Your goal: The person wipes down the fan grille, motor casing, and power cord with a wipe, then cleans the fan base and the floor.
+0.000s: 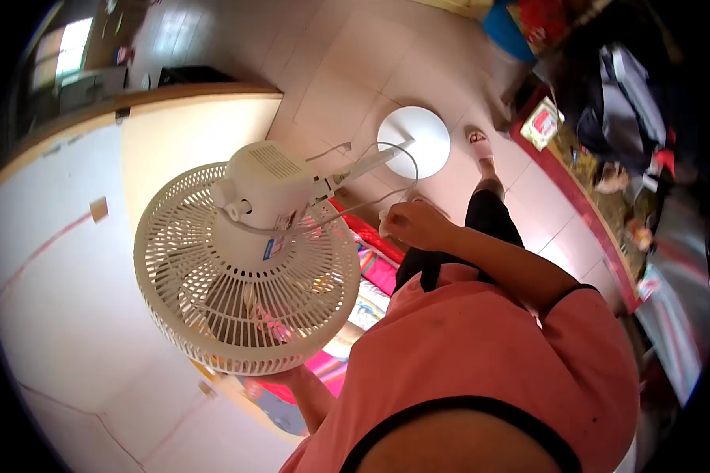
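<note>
A white standing fan (264, 205) is seen from behind, its round slatted cage on the left and its pole running to a round white base (430, 150) on the floor. My left hand (280, 375) is at the cage's lower rim, its fingers mostly hidden behind it. My right hand (418, 225) is closed beside the pole, near the looping grey cord (415, 169). A small whitish thing shows at its fingertips, too unclear to name.
Beyond the fan stands a pale partition (197, 126) with a wooden top edge. Colourful bedding (379, 272) lies behind the cage. A cluttered red-edged surface (580, 201) runs along the right, with dark bags above. My slippered foot (479, 146) rests on tiled floor near the base.
</note>
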A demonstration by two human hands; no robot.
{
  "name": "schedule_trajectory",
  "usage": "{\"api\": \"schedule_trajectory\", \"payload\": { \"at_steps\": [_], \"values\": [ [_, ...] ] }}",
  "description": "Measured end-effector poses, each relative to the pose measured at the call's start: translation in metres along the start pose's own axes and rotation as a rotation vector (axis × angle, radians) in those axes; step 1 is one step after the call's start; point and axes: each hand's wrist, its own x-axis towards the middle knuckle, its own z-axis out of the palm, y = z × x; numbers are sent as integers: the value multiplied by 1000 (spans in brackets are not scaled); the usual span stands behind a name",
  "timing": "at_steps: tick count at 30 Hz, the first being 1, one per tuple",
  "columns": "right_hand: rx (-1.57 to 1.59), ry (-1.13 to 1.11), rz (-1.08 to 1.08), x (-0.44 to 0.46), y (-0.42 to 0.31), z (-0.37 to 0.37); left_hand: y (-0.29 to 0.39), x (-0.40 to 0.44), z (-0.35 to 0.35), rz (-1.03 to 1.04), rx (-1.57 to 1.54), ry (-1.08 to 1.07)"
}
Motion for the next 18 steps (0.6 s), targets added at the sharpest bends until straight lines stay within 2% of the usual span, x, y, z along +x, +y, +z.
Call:
{"api": "schedule_trajectory", "payload": {
  "at_steps": [1, 2, 3, 4, 5, 6, 7, 9, 11, 12, 15, 16, 18],
  "values": [
    [17, -45, -17, 3, -4, -13, -15, -15, -21, -10, 169, 135],
    [30, -71, -32, 7, -6, -26, -35, -33, -43, -64, 488, 203],
    [15, -103, -37, 14, -15, -42, -61, -53, -68, -140, 883, 219],
    [99, -87, 56, 23, -27, -59, -90, -73, -74, -265, 1072, 220],
    [185, -64, 151, 33, -35, -73, -113, -85, -61, -444, 1024, 266],
    [153, -46, 179, 46, -25, -81, -119, -70, 0, -691, 710, 437],
    [316, -6, 185, 57, -27, -89, -124, -53, 62, -891, 405, 674],
    [507, 55, 141, 84, -41, -106, -138, -56, 91, -811, 548, 226],
    [428, 66, -25, 115, -41, -119, -131, -34, 124, -588, 555, -9],
    [259, 38, -36, 124, -60, -131, -115, -15, 151, -516, 653, 2],
    [269, 125, -10, 142, -95, -131, -81, 22, 183, -240, 908, -15],
    [247, 99, -31, 148, -102, -127, -75, 31, 188, -146, 821, -9],
    [-60, 180, -191, 155, -109, -112, -67, 44, 198, 33, 651, -12]
  ]
}}
